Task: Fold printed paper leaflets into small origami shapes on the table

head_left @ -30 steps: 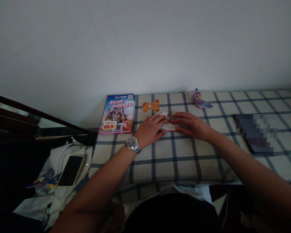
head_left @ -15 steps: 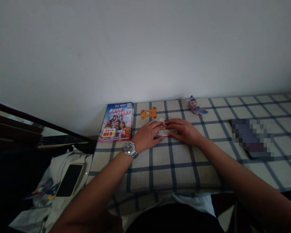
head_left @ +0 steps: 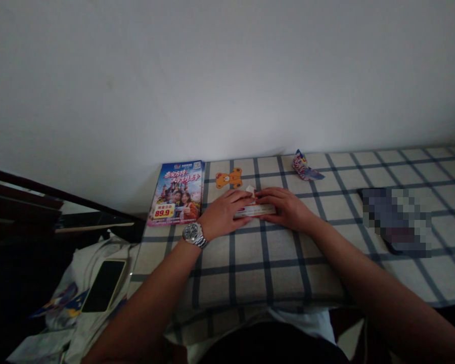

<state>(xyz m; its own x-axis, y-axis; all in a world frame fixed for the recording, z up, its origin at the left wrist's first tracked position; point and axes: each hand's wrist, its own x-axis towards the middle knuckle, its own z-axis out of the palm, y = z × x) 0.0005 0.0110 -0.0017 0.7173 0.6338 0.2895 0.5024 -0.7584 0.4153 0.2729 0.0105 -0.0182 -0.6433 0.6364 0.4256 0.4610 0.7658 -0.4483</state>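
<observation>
A folded piece of printed paper, white with some red and orange, lies on the checked tablecloth. My left hand, below a metal wristwatch, is closed on the paper's left part, fingers over the top and thumb along the near edge. From the other side my right hand grips the right part in the same way. Both sets of fingertips nearly meet at a small pale peak of the paper. Much of the sheet is hidden under the fingers.
A stack of colourful flyers lies left, beside a bear-shaped cutout. A crumpled snack wrapper sits near the wall, and a dark, partly pixelated flat object at right. A phone rests on a white bag lower left.
My hands have slid slightly left and apart, so more of the paper's printed near strip shows between them. The view has shifted a little. Both hands stay on the paper.
</observation>
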